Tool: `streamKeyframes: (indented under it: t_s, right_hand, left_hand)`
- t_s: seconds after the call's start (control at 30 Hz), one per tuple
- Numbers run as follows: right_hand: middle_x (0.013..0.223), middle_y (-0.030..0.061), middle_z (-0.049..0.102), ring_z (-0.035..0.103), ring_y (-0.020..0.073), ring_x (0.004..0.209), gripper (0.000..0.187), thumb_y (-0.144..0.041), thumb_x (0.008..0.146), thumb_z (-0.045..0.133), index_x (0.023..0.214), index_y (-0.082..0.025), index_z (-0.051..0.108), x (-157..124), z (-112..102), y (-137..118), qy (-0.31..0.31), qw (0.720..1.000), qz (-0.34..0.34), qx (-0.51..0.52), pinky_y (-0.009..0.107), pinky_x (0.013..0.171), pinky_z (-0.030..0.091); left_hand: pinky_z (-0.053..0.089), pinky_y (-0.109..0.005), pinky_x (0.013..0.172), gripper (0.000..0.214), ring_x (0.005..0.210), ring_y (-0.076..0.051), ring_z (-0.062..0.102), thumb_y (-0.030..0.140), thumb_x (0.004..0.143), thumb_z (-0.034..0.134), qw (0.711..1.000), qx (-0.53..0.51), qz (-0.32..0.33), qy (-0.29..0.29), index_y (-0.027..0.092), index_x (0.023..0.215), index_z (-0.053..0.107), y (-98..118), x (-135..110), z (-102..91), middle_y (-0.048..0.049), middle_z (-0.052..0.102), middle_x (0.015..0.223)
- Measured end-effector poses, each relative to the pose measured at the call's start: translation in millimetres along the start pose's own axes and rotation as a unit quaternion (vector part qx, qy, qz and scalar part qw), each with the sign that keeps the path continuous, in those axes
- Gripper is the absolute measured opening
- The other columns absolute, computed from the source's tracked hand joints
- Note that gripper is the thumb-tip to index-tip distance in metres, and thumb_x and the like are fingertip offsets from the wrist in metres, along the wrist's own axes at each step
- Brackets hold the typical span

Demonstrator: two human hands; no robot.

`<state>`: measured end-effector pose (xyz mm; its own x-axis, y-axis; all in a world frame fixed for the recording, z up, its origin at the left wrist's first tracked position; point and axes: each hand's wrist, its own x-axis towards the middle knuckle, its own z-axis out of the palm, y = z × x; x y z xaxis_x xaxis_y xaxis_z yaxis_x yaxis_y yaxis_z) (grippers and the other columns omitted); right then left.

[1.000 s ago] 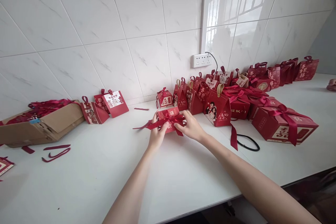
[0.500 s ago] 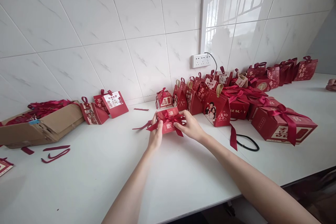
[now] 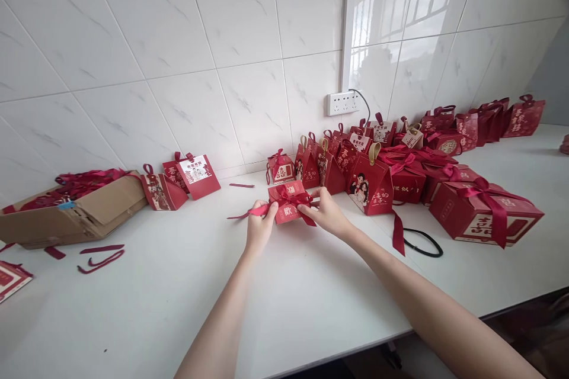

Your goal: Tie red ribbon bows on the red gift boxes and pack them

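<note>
A small red gift box (image 3: 281,214) with gold characters sits on the white table in front of me, a dark red ribbon bow (image 3: 288,196) tied across its top. At its left side my left hand (image 3: 260,226) is closed, pinching the ribbon between thumb and fingers, with a loose ribbon tail (image 3: 240,215) sticking out to the left. My right hand (image 3: 329,214) is closed on the ribbon at the box's right side, its thumb against the bow. Part of the ribbon is hidden by my fingers.
A cardboard box (image 3: 102,204) full of red ribbons stands at the left, near loose ribbon pieces (image 3: 101,260). Many red gift boxes (image 3: 370,185) line the tiled wall to the right. A bigger bow-tied box (image 3: 480,213) and a black loop (image 3: 424,243) lie at the right.
My left hand has slid from the box's left side and front to the ribbon just beside it. My right hand stays at the bow. The view has shifted slightly.
</note>
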<state>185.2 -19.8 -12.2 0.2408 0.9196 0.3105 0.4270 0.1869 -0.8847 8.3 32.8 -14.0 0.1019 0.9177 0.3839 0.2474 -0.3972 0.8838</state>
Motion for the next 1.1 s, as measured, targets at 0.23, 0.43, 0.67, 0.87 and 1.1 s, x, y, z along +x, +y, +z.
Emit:
streamKeyframes:
  t_s: [0.23,0.43,0.67,0.87,1.1]
  right_hand:
    - [0.089,0.0046,0.059,0.059,0.0181,0.077,0.03,-0.05,0.078,0.052,0.077,-0.021,0.044,-1,-2,-1,-0.03,0.996,-0.021,-0.087,0.034,0.072,0.048]
    - [0.082,0.0035,0.062,0.059,0.018,0.071,0.029,-0.049,0.079,0.05,0.073,-0.021,0.047,0,-2,-3,-0.024,0.994,-0.031,-0.102,0.031,0.065,0.045]
    - [0.077,0.0036,0.059,0.055,0.0186,0.072,0.027,-0.044,0.08,0.046,0.066,-0.022,0.044,-1,-3,-7,0.013,0.992,-0.046,-0.116,0.033,0.069,0.043]
    - [0.074,0.003,0.053,0.053,0.0199,0.078,0.029,-0.043,0.08,0.045,0.06,-0.022,0.039,-2,-3,-11,0.036,0.991,-0.057,-0.113,0.033,0.075,0.042]
    - [0.072,0.0037,0.053,0.053,0.0212,0.081,0.04,-0.055,0.079,0.048,0.057,-0.022,0.043,-2,-4,-13,0.065,0.995,-0.04,-0.061,0.034,0.076,0.043]
  left_hand:
    - [0.038,-0.023,0.055,0.031,0.06,-0.012,0.048,0.046,0.076,0.057,0.999,-0.046,0.008,-0.005,0.019,0.066,0.046,0,1,1.4,0.0026,0.05,0.061]
    - [0.041,-0.024,0.057,0.027,0.064,-0.014,0.052,0.042,0.078,0.054,0.998,-0.058,-0.001,0.001,0.019,0.066,0.047,0,1,-0.2,0.0006,0.052,0.066]
    - [0.043,-0.032,0.082,0.023,0.086,-0.019,0.054,0.033,0.072,0.059,0.999,-0.023,0.037,0.003,0.019,0.057,0.048,9,-5,0.6,-0.0021,0.052,0.083]
    - [0.044,-0.035,0.088,0.017,0.095,-0.021,0.054,0.031,0.07,0.059,0.998,-0.004,0.064,-0.02,0.019,0.061,0.051,8,-9,4.0,-0.0043,0.051,0.092]
    - [0.046,-0.041,0.093,0.007,0.111,-0.026,0.052,0.023,0.069,0.059,0.99,0.027,0.105,-0.092,0.02,0.063,0.056,5,-11,5.7,-0.0074,0.057,0.097]
